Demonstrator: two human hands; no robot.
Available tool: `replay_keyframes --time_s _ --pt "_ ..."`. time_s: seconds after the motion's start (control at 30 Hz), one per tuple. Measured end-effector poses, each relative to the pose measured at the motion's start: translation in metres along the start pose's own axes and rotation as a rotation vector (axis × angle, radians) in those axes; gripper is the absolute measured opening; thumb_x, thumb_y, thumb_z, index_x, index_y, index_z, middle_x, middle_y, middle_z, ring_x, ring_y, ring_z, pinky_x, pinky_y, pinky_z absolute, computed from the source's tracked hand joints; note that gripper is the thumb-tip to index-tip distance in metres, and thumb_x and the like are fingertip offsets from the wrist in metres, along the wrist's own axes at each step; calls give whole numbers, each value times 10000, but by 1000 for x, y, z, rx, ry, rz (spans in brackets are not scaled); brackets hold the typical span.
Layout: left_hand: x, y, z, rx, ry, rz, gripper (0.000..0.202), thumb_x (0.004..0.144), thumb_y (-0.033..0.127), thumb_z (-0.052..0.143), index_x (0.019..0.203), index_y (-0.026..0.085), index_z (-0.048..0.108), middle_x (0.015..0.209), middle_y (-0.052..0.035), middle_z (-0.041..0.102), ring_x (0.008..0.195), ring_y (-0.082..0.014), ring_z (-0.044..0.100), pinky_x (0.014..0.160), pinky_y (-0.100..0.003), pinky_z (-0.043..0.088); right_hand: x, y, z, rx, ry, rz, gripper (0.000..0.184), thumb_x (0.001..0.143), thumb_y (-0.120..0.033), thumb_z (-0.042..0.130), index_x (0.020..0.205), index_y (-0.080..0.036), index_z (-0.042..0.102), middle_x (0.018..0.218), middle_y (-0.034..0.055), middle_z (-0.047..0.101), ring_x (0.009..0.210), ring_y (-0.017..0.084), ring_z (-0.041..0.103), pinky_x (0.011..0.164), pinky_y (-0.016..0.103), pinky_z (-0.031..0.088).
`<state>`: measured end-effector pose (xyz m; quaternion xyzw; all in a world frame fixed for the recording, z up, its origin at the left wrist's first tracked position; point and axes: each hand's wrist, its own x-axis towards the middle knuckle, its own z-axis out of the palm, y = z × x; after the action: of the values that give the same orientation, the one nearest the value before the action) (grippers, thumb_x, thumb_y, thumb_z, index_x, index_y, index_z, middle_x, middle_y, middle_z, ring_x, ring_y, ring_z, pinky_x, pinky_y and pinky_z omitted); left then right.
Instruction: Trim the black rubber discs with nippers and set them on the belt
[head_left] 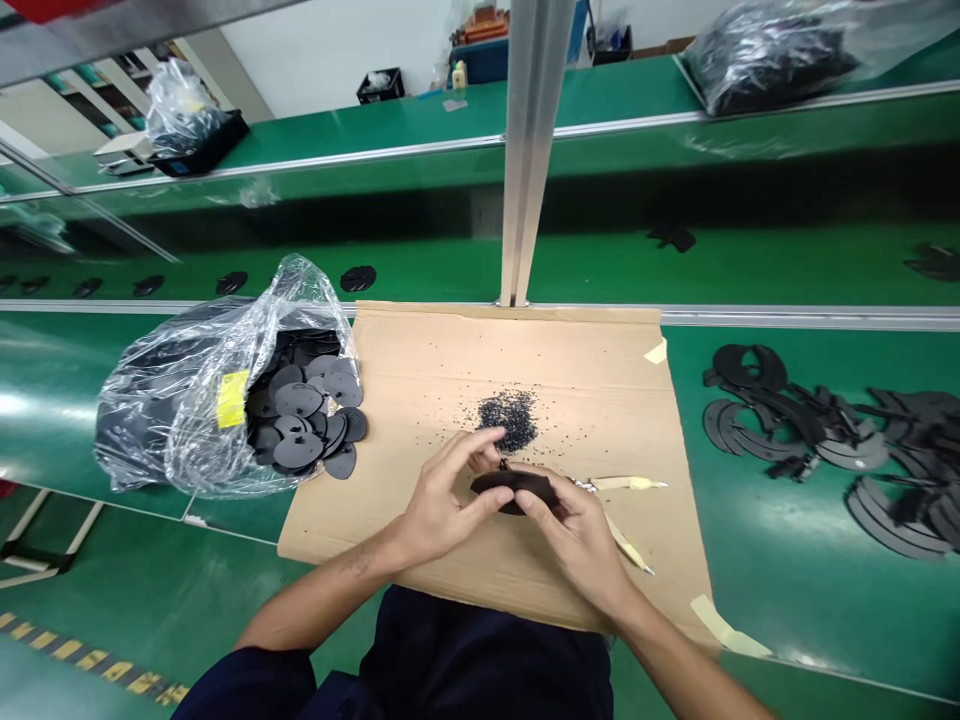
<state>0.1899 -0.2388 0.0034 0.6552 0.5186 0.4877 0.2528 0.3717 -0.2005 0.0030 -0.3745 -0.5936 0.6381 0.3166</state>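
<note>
Between my two hands is a dark, flat, rounded plastic part (pixel 517 482), gripped by its near edge with both thumbs on it. My left hand (pixel 450 490) closes on its left end, thumb and fingers curved round it. My right hand (pixel 574 525) pinches the right end. Just beyond the fingers lies a pile of tiny black pieces (pixel 510 418), scattered over a cardboard sheet (pixel 420 350). Beside my right hand is a tool with pale yellow handles (pixel 626 483), partly hidden by that hand.
At the left, a clear plastic bag (pixel 202 400) spills black oval discs (pixel 300 400) onto the cardboard. Curved black parts (pixel 757 400) lie heaped on the green bench (pixel 787 590) at right. A metal post (pixel 529 150) rises behind the cardboard. Several black pieces rest along the conveyor (pixel 442 270).
</note>
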Motion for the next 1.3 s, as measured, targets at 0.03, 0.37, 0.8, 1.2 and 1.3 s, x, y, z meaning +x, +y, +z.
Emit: replay_keyframes --time_s 0.03,0.37,0.8,1.2,1.3 --pt "1 1 -1 -31 -37 -4 371 968 340 645 1314 207 623 1003 -74 677 898 -173 664 801 -309 584 -1 1 0 -27 13 -31 381 946 -528 641 1183 -246 741 1137 87 746 1088 281 696 997 430 560" --pt "9 15 -13 13 -178 278 418 970 145 613 1383 199 568 1151 -131 735 1094 -240 688 935 -432 592 -8 4 -11 -374 42 -454 232 991 -192 530 1148 -246 693 1130 106 716 1022 241 706 883 370 599" --pt "10 16 -17 1 -204 326 444 983 157 592 1424 166 533 1097 -147 758 1033 -239 728 888 -429 631 -14 -11 -18 -512 -29 -568 398 967 -49 494 1275 -242 655 1110 99 710 1019 221 708 864 354 617" --pt "7 17 -11 -21 -121 353 333 954 181 655 1285 154 629 990 -118 778 934 -218 751 814 -375 653 -16 -10 -17 -406 -21 -562 323 930 -44 585 1184 -213 690 1049 94 740 947 225 735 794 334 642" --pt "6 17 -10 -60 -167 351 327 991 186 589 1314 140 613 1058 -144 771 1007 -229 745 877 -411 648 -15 -14 -18 -415 -14 -559 301 931 -50 587 1157 -213 701 1039 90 740 949 221 733 802 331 637"
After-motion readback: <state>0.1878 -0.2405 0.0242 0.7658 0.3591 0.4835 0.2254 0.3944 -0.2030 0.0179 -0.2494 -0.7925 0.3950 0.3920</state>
